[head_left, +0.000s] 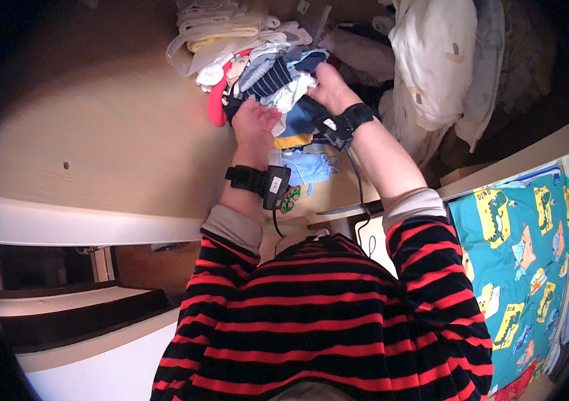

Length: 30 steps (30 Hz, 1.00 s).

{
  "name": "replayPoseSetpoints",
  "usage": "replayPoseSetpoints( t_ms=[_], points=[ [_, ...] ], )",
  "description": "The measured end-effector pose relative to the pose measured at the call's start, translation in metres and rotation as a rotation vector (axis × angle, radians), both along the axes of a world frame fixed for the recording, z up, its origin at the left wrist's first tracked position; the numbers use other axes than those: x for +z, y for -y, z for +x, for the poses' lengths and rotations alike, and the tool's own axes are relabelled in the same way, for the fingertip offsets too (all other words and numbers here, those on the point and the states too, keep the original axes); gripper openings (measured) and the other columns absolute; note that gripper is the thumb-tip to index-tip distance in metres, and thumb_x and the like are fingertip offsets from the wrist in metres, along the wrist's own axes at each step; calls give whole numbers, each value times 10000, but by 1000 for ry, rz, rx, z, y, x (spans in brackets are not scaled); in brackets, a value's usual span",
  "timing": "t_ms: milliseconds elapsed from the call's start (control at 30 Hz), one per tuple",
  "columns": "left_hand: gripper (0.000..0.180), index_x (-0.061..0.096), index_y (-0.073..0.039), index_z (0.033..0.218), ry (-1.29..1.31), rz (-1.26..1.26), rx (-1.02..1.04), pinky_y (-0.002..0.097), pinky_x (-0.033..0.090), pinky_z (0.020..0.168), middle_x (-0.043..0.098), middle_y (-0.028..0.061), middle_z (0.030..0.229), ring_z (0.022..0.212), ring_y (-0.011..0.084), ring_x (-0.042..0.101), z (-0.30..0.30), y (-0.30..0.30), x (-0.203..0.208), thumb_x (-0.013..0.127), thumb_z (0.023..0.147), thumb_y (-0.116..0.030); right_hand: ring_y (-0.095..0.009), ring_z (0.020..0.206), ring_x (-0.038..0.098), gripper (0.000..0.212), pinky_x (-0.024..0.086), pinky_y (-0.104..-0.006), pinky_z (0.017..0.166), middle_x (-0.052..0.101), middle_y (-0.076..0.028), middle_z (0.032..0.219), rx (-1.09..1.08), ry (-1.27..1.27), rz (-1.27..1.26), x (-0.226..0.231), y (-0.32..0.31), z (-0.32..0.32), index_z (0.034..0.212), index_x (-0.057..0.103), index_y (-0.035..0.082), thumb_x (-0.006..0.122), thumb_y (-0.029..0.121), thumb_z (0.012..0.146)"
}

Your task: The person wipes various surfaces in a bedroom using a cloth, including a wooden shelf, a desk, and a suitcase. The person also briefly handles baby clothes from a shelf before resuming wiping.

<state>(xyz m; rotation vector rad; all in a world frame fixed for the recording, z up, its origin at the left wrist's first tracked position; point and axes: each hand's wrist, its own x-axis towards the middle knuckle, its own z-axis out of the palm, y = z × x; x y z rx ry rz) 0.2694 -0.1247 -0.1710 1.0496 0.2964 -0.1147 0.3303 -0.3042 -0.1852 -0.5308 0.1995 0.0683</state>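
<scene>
A heap of folded and crumpled clothes [268, 77] in navy, white, grey and red lies at the far middle of the wooden shelf. My left hand [256, 122] is at the heap's near left side, its fingers curled against a dark striped garment [272, 81]. On the right side, my right hand [328, 87] grips the edge of the heap, beside a white cloth [292, 92] and a navy one. Some fingertips are hidden by the fabric. Closer to me lie a yellow and navy cloth [293, 141] and a light blue cloth with strings [306, 167].
Behind the heap are clear plastic bags with white and yellow textiles [221, 33]. White clothing [435, 60] hangs at the right. A green dinosaur-print cloth [525, 267] is at the lower right. A small green and red item [290, 199] lies by the shelf's front edge [97, 222].
</scene>
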Motion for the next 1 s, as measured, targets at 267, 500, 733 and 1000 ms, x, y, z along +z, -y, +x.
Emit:
replayPoseSetpoints(
  t_ms=[267,500,733,1000],
  points=[
    [591,434,-98,1327,359,-226,-251,482,401,984,506,102,1310,1177,317,506,-11,8,-10,447,919,-525,-336,885,619,183,494,-441,896,623,-182,913,185,65,31,-10,16,-26,902,546,-46,497,-35,726],
    [562,412,-106,1348,269,-309,-106,505,429,965,540,132,1281,1144,320,538,25,-4,3,427,946,-498,-244,805,673,238,570,-403,751,667,-137,913,180,-201,-285,-103,25,-78,1006,589,7,535,219,911],
    [694,383,-78,1369,106,-215,-29,532,392,975,551,176,1238,1135,332,525,37,-13,5,605,853,-486,-157,689,634,262,541,-262,562,637,-57,841,33,-239,-522,-169,-50,-103,1041,588,-6,688,109,829],
    [720,425,-119,1377,-5,-381,-2,574,230,1083,437,124,1418,1298,357,396,26,2,34,493,859,-615,-194,700,628,181,554,-304,552,614,-108,833,141,-260,-483,-152,-50,-82,962,562,-17,620,105,842]
  ],
)
